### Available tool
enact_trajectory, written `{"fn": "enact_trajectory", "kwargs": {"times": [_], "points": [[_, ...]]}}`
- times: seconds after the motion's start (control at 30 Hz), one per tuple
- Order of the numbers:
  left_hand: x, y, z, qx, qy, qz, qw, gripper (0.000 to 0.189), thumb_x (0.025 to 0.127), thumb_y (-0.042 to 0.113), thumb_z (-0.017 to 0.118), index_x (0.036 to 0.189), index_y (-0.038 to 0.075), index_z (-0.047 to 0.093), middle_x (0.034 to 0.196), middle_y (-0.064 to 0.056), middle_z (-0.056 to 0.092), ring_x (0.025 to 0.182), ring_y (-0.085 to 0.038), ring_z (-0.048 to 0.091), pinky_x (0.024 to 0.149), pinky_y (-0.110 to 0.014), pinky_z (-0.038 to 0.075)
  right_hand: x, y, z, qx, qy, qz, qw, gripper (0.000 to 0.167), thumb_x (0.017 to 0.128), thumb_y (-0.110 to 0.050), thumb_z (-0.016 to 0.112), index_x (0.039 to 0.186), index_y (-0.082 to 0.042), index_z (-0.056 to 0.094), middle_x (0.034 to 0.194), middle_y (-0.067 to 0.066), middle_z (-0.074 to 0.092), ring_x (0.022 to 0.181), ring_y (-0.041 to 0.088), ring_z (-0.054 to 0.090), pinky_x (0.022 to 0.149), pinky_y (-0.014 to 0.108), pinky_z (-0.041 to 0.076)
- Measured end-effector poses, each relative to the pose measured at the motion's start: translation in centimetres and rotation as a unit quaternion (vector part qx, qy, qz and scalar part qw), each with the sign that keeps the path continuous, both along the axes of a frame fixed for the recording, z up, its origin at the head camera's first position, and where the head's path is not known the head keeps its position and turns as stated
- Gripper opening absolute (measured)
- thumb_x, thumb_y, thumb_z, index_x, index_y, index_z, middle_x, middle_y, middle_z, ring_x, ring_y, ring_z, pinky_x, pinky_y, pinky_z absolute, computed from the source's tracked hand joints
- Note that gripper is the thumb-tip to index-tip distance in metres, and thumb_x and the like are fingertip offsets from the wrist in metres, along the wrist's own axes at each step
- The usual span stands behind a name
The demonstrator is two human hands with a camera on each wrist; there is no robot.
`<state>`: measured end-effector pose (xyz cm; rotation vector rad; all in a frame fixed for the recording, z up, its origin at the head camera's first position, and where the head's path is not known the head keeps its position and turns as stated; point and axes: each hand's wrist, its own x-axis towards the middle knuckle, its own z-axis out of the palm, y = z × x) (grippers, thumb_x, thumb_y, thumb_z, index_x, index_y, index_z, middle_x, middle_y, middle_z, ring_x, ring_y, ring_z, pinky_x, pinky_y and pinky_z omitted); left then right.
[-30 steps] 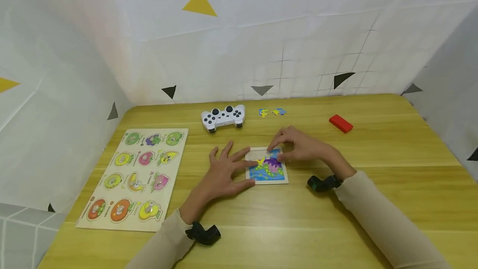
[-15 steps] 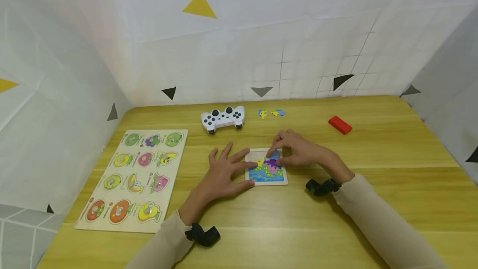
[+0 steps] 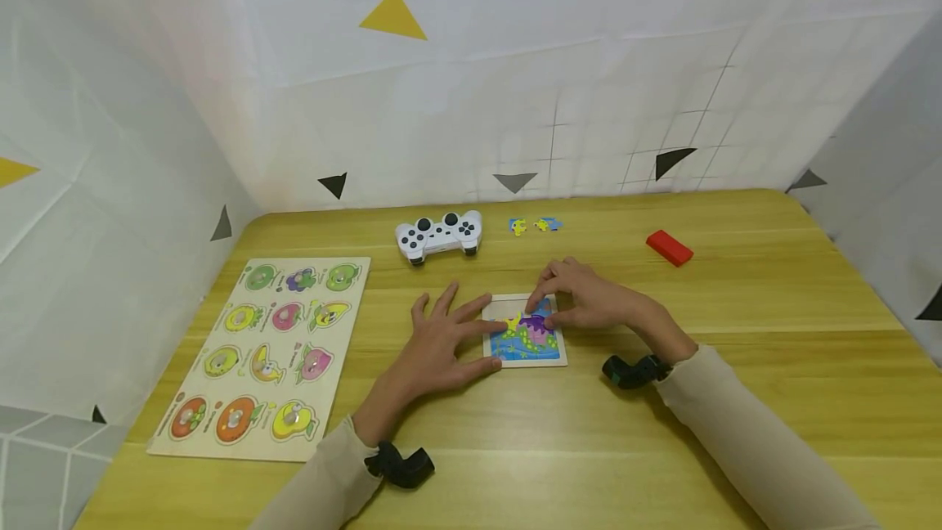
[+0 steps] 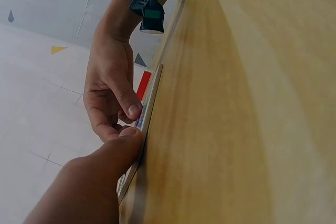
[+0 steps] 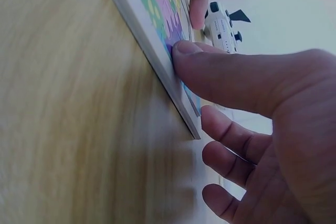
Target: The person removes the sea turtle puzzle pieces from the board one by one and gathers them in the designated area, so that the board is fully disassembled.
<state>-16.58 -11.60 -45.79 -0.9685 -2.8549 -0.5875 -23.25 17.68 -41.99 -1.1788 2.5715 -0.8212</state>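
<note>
Curls the right grip (image 3: 592, 298) slightly deeper over the puzzle frame (image 3: 564, 346) than a second ago, holding a blue piece (image 3: 543, 308) narrowly between thumb and index. Spreads the left grip (image 3: 437, 346) wide, as before, with straight fingers reaching over the frame's near side. Keeps the frame flat on the desk (image 3: 530, 464), between both grips. Seems, from so small a shift, to be settling the blue piece. Leaves a bare patch (image 3: 509, 307) just left of the right grip's fingertips, and two loose pieces (image 3: 548, 224) beyond that grip, untouched.
</note>
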Motion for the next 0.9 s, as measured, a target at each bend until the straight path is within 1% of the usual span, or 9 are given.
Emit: {"fn": "enact_trajectory", "kwargs": {"times": [0.17,0.37,0.67,0.9], "points": [[-0.02,0.01,0.04,0.000,-0.003,0.000,1.0000,0.051,0.091,0.066,0.061,0.137,0.045,0.061,0.164,0.007,0.039,0.156,-0.047,0.018,0.112,-0.076,0.010,0.01,0.01,0.05,0.001,0.003,0.002,1.0000,0.024,0.086,-0.015,0.081,0.107,-0.027,0.077,0.111,0.000,0.064,0.104,0.021,0.045,0.088,0.039,0.033],[-0.04,0.02,-0.01,-0.002,0.003,0.001,1.0000,0.050,0.091,0.066,0.061,0.137,0.045,0.062,0.163,0.007,0.040,0.155,-0.047,0.019,0.111,-0.077,0.012,0.06,-0.18,0.03,-0.003,-0.001,0.001,1.0000,0.025,0.085,-0.013,0.082,0.105,-0.026,0.077,0.110,-0.001,0.064,0.104,0.021,0.045,0.088,0.038,0.033],[0.03,0.03,-0.04,0.001,0.005,0.000,1.0000,0.050,0.091,0.065,0.061,0.137,0.044,0.062,0.163,0.006,0.041,0.155,-0.047,0.019,0.111,-0.077,0.012,0.12,-0.18,-0.08,0.003,0.003,0.000,1.0000,0.025,0.085,-0.013,0.082,0.105,-0.027,0.077,0.110,-0.002,0.063,0.104,0.020,0.045,0.088,0.039,0.033],[-0.05,0.02,-0.17,-0.003,0.005,0.003,1.0000,0.050,0.091,0.066,0.060,0.137,0.045,0.061,0.164,0.008,0.040,0.155,-0.046,0.019,0.111,-0.077,0.012,0.16,-0.32,0.14,0.001,0.003,0.004,1.0000,0.025,0.085,-0.013,0.082,0.104,-0.028,0.077,0.110,-0.002,0.064,0.103,0.020,0.045,0.088,0.038,0.033]]}}
